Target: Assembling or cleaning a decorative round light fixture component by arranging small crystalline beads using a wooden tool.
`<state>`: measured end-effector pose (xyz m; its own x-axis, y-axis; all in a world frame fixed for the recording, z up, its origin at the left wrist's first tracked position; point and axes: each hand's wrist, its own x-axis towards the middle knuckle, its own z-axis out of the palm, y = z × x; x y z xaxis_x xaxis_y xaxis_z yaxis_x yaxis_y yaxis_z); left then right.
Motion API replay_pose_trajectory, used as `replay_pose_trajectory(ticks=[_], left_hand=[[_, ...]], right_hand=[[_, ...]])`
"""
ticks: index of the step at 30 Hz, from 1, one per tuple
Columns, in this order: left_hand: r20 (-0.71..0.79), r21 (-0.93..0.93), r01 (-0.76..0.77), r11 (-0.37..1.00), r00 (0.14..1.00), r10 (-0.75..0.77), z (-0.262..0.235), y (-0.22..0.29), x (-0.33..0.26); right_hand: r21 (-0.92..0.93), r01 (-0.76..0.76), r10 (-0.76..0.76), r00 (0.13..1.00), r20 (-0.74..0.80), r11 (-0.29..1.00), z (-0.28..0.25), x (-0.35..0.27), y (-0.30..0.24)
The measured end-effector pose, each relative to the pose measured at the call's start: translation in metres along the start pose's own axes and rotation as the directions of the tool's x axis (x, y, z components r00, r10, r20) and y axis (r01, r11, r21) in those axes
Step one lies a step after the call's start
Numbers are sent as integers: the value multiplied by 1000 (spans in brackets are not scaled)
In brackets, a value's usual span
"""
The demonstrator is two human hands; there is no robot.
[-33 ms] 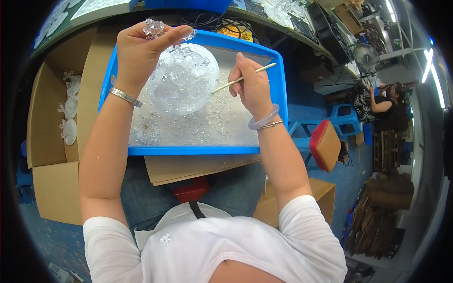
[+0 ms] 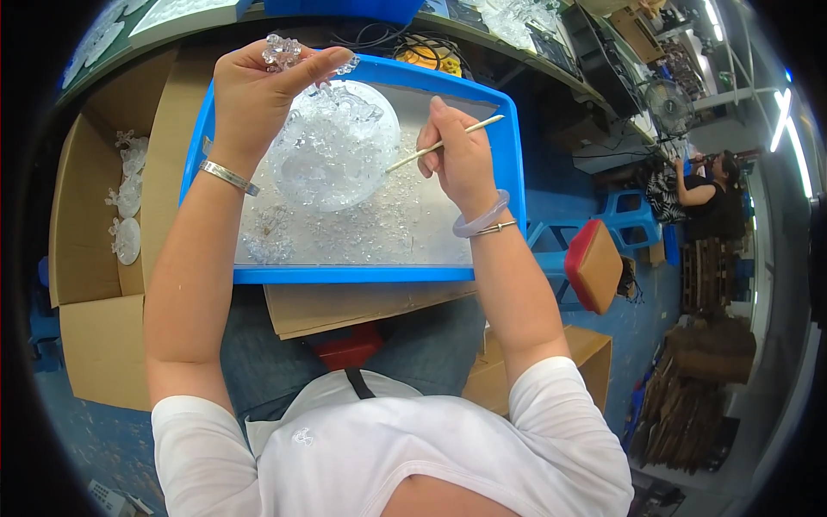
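Note:
My left hand [image 2: 267, 82] pinches a clear, knobbly plastic ornament [image 2: 282, 52] between thumb and fingers, above the far left of a blue-rimmed tray [image 2: 370, 275]. Below it, a round whitish disc or dish [image 2: 379, 112] carries a heap of clear plastic pieces [image 2: 332, 159]. Held like a pen in my right hand [image 2: 461, 155] is a thin pale stick [image 2: 485, 124], its lower tip beside the disc's right edge. Small clear beads or chips [image 2: 362, 233] lie scattered over the tray floor. The exact shape of the held ornament is partly hidden by my fingers.
To the left stands an open cardboard box [image 2: 99, 207] with several clear ornaments [image 2: 129, 194] inside. Black cables [image 2: 379, 39] lie behind the tray. A red-edged stool [image 2: 594, 267] and blue stools [image 2: 627, 220] are at the right. Farther off, a person [image 2: 702, 185] sits.

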<state>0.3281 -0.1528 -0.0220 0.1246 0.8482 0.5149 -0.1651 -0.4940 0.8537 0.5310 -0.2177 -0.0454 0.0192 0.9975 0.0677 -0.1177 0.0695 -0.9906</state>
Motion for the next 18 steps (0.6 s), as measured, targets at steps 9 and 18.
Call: replay_pose_trajectory(ticks=[9, 18], left_hand=[[-11, 51, 14, 999, 1000, -13, 1, 1, -1], [-54, 33, 33, 999, 998, -31, 5, 3, 0]], right_hand=[[-3, -16, 16, 1000, 16, 1000, 6, -4, -2], [-30, 24, -23, 1000, 16, 999, -1, -1, -1]])
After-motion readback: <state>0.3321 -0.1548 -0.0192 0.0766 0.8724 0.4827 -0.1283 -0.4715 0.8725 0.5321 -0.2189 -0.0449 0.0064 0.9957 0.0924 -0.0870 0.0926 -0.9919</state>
